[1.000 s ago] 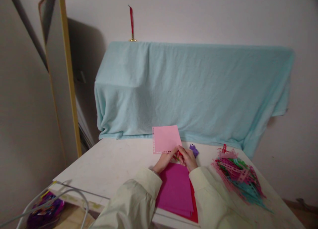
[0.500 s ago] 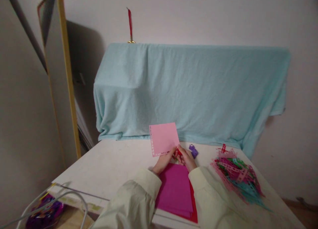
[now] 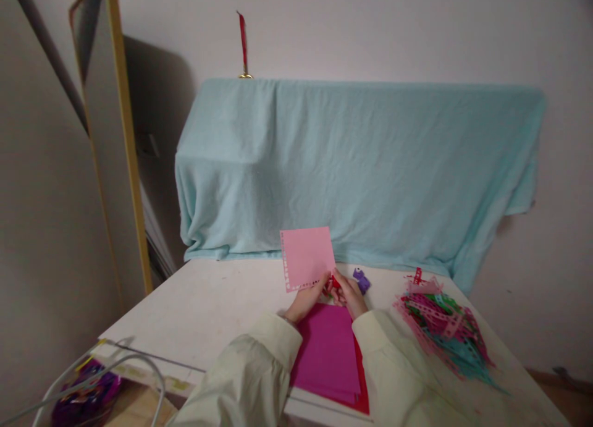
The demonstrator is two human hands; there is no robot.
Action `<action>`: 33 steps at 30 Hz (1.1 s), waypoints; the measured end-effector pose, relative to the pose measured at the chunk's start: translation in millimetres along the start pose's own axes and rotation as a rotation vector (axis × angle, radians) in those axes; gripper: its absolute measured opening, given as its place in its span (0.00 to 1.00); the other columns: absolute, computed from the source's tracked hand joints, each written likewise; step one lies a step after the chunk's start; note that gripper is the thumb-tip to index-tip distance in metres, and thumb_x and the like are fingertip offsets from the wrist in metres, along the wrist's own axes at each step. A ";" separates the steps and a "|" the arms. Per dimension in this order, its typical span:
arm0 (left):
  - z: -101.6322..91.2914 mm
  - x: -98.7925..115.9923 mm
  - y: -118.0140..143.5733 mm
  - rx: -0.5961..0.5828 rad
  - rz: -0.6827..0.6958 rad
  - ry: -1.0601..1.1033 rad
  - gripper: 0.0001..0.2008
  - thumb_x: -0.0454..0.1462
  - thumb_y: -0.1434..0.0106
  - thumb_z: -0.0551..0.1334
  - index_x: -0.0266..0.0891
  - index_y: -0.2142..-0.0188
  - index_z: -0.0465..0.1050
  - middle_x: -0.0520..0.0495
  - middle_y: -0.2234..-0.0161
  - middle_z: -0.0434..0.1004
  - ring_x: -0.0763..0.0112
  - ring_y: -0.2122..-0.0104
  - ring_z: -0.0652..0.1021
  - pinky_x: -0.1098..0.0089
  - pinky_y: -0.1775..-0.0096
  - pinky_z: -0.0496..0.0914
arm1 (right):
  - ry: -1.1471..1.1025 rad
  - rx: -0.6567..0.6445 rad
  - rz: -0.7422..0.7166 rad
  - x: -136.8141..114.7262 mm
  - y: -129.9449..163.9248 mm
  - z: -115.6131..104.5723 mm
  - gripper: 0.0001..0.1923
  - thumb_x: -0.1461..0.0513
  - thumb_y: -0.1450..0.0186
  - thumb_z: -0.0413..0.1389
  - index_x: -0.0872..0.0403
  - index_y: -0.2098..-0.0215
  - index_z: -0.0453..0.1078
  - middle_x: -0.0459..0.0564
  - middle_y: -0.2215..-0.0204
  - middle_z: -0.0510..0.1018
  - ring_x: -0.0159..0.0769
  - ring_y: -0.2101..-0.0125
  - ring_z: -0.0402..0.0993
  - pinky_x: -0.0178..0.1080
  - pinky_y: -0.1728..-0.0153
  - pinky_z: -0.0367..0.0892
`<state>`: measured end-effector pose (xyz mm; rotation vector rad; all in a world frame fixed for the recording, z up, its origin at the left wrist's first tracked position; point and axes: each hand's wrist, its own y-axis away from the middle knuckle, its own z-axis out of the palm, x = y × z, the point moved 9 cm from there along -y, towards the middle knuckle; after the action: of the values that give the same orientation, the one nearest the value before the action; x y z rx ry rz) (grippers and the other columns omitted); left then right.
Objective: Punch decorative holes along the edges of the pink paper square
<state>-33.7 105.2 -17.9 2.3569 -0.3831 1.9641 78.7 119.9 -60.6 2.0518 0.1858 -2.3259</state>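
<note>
My left hand (image 3: 309, 298) pinches the lower edge of a square sheet of pink paper (image 3: 308, 257), held tilted up above the table. Small punched holes run along the paper's left and bottom edges. At its lower right corner, my right hand (image 3: 348, 293) is closed round a small red paper punch (image 3: 335, 283), partly hidden by the fingers. Just beyond the right hand lies a purple paper punch (image 3: 361, 281). Below both wrists rests a stack of magenta paper (image 3: 327, 353), with red paper (image 3: 361, 377) showing underneath at the right.
A heap of punched paper strips (image 3: 449, 328) in pink, green, red and blue lies at the table's right. A light blue cloth (image 3: 361, 167) hangs behind the white table (image 3: 208, 309). Cables (image 3: 148, 362) and a shiny purple bag (image 3: 88, 393) are at the lower left.
The pink paper has shifted very slightly right in view. Both hands keep nearly the same place and grip.
</note>
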 end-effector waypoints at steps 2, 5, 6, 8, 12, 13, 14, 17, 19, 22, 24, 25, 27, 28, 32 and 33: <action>0.5 0.0 0.1 -0.007 -0.003 -0.011 0.22 0.54 0.43 0.54 0.38 0.69 0.74 0.46 0.70 0.77 0.66 0.67 0.74 0.70 0.56 0.65 | 0.000 0.004 -0.006 -2.5 0.6 -0.1 0.27 0.41 0.41 0.49 0.56 0.78 0.64 0.40 0.90 0.61 0.23 0.92 0.51 0.29 0.90 0.47; -0.2 -1.5 -0.2 0.006 -0.007 -0.011 0.22 0.54 0.43 0.55 0.38 0.68 0.74 0.46 0.69 0.77 0.66 0.66 0.74 0.70 0.57 0.65 | -0.002 -0.012 0.004 -6.1 1.9 2.2 0.26 0.41 0.41 0.49 0.55 0.78 0.64 0.40 0.90 0.62 0.23 0.91 0.52 0.29 0.90 0.47; -0.5 -1.9 -0.4 0.010 -0.004 -0.005 0.22 0.54 0.43 0.54 0.38 0.68 0.74 0.46 0.69 0.77 0.66 0.66 0.74 0.70 0.57 0.65 | -0.004 -0.022 0.010 -7.1 2.3 3.3 0.26 0.41 0.41 0.49 0.55 0.78 0.64 0.40 0.90 0.63 0.23 0.91 0.52 0.29 0.90 0.47; 1.0 -2.9 -1.0 -0.003 0.004 0.008 0.22 0.54 0.43 0.54 0.39 0.68 0.74 0.47 0.69 0.77 0.67 0.66 0.74 0.71 0.57 0.65 | -0.008 -0.042 0.023 -8.8 3.2 5.6 0.26 0.41 0.41 0.50 0.55 0.78 0.64 0.41 0.89 0.63 0.23 0.91 0.52 0.29 0.90 0.47; 8.7 -7.8 -3.1 -0.075 0.015 0.013 0.23 0.53 0.41 0.51 0.39 0.73 0.74 0.48 0.72 0.77 0.68 0.68 0.74 0.70 0.56 0.65 | -0.007 -0.056 0.025 -11.7 4.1 7.7 0.27 0.41 0.42 0.50 0.55 0.79 0.64 0.41 0.90 0.63 0.23 0.91 0.52 0.30 0.90 0.48; 9.7 -9.4 -3.9 -0.081 0.016 0.014 0.23 0.53 0.40 0.51 0.39 0.74 0.73 0.48 0.73 0.77 0.68 0.69 0.74 0.70 0.55 0.65 | -0.005 -0.055 0.024 -12.1 4.3 7.8 0.27 0.41 0.42 0.50 0.55 0.79 0.64 0.41 0.90 0.63 0.24 0.91 0.52 0.30 0.90 0.48; 9.9 -10.8 -4.7 -0.079 0.018 0.017 0.24 0.53 0.40 0.50 0.39 0.75 0.73 0.48 0.73 0.77 0.68 0.69 0.74 0.70 0.55 0.64 | -0.003 -0.053 0.023 -12.6 4.6 7.9 0.27 0.41 0.42 0.50 0.55 0.79 0.64 0.41 0.90 0.63 0.24 0.91 0.52 0.30 0.90 0.49; 11.0 -14.1 -6.5 -0.077 0.025 0.031 0.23 0.53 0.39 0.50 0.40 0.75 0.72 0.49 0.73 0.76 0.69 0.69 0.74 0.71 0.55 0.64 | -0.008 -0.053 0.021 -14.3 6.1 8.5 0.26 0.41 0.42 0.50 0.55 0.79 0.64 0.41 0.90 0.63 0.24 0.91 0.53 0.30 0.89 0.49; 11.6 -15.9 -6.9 -0.074 0.022 0.050 0.23 0.53 0.38 0.49 0.40 0.75 0.72 0.49 0.73 0.76 0.69 0.69 0.74 0.71 0.56 0.65 | -0.019 -0.057 0.016 -16.2 7.5 9.2 0.26 0.42 0.42 0.50 0.55 0.79 0.64 0.41 0.90 0.63 0.24 0.91 0.53 0.30 0.89 0.50; 11.4 -16.3 -6.8 -0.060 0.025 0.092 0.23 0.52 0.38 0.49 0.39 0.74 0.72 0.48 0.72 0.76 0.69 0.69 0.74 0.70 0.57 0.65 | -0.025 -0.064 0.005 -18.7 8.9 9.7 0.25 0.42 0.41 0.50 0.55 0.79 0.65 0.41 0.90 0.63 0.24 0.90 0.53 0.30 0.89 0.50; 12.1 -13.8 -6.2 -0.067 0.041 0.113 0.23 0.52 0.38 0.49 0.39 0.74 0.72 0.48 0.71 0.77 0.69 0.69 0.74 0.70 0.57 0.65 | -0.021 -0.067 0.000 -18.8 8.7 9.4 0.25 0.42 0.41 0.51 0.55 0.79 0.65 0.41 0.90 0.63 0.24 0.90 0.53 0.30 0.89 0.50; 12.8 -12.1 -5.7 -0.076 0.047 0.120 0.24 0.53 0.38 0.49 0.39 0.74 0.72 0.48 0.71 0.77 0.69 0.69 0.74 0.70 0.57 0.65 | -0.022 -0.064 -0.004 -18.6 8.3 8.8 0.25 0.42 0.41 0.51 0.55 0.78 0.65 0.41 0.89 0.63 0.24 0.90 0.53 0.30 0.89 0.50; 14.3 -9.9 -4.6 -0.098 0.040 0.115 0.24 0.53 0.38 0.49 0.39 0.75 0.72 0.48 0.72 0.77 0.69 0.69 0.74 0.70 0.57 0.66 | -0.024 -0.059 -0.009 -16.9 7.0 7.5 0.25 0.43 0.41 0.51 0.55 0.78 0.65 0.41 0.89 0.63 0.24 0.90 0.53 0.30 0.89 0.49; 14.7 -9.4 -4.2 -0.104 0.029 0.105 0.24 0.54 0.39 0.49 0.39 0.75 0.72 0.48 0.73 0.76 0.69 0.70 0.74 0.70 0.57 0.66 | -0.021 -0.058 -0.010 -15.6 6.2 6.9 0.24 0.43 0.41 0.51 0.55 0.78 0.65 0.41 0.90 0.63 0.24 0.90 0.53 0.30 0.89 0.49; 15.1 -10.5 -3.4 -0.112 0.001 0.056 0.25 0.54 0.39 0.49 0.38 0.75 0.72 0.48 0.75 0.75 0.69 0.70 0.74 0.70 0.57 0.65 | 0.008 -0.044 -0.034 -11.0 3.6 4.0 0.24 0.45 0.38 0.50 0.56 0.79 0.65 0.41 0.90 0.61 0.24 0.90 0.53 0.30 0.89 0.47; 16.0 -11.3 -3.5 -0.121 0.003 0.052 0.25 0.54 0.39 0.49 0.38 0.75 0.72 0.49 0.75 0.75 0.69 0.70 0.74 0.70 0.57 0.65 | 0.010 -0.030 -0.046 -10.6 3.3 2.6 0.24 0.45 0.38 0.50 0.56 0.80 0.64 0.40 0.91 0.61 0.23 0.91 0.52 0.30 0.89 0.47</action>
<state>-19.4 107.3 -31.6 2.2295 -0.4877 1.9402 77.9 115.7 -50.0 2.0677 0.2698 -2.3243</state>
